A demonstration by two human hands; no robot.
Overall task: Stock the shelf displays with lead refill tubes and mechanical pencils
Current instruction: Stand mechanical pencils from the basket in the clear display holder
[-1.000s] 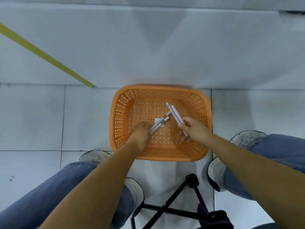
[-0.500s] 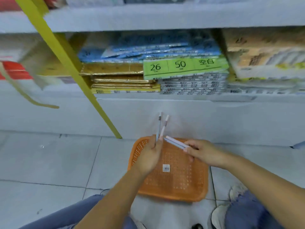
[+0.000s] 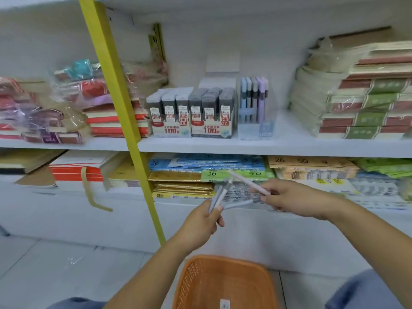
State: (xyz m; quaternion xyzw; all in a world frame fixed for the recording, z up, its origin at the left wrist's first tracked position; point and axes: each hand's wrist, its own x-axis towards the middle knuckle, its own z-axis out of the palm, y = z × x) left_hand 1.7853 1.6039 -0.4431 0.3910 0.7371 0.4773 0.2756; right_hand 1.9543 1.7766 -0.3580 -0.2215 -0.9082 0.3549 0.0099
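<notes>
Here, left hand (image 3: 200, 221) and right hand (image 3: 289, 199) pinch slim pencils (image 3: 223, 192); latticed basket (image 3: 223, 260) below.

The mechanical pencils (image 3: 219, 197) gripped in the left hand (image 3: 199, 223) and the right hand (image 3: 292, 198) were motion-blurred; their count and tips could not be determined. The orange basket (image 3: 223, 282) and both forearms were cut off by the bottom edge. Fine print on the lead refill boxes (image 3: 191, 117) was too small to read. The yellow upright (image 3: 116, 85) hid part of the stock behind it. Wrapped stacks (image 3: 44, 108) at the left end of the shelf (image 3: 289, 150) were blurred.
</notes>
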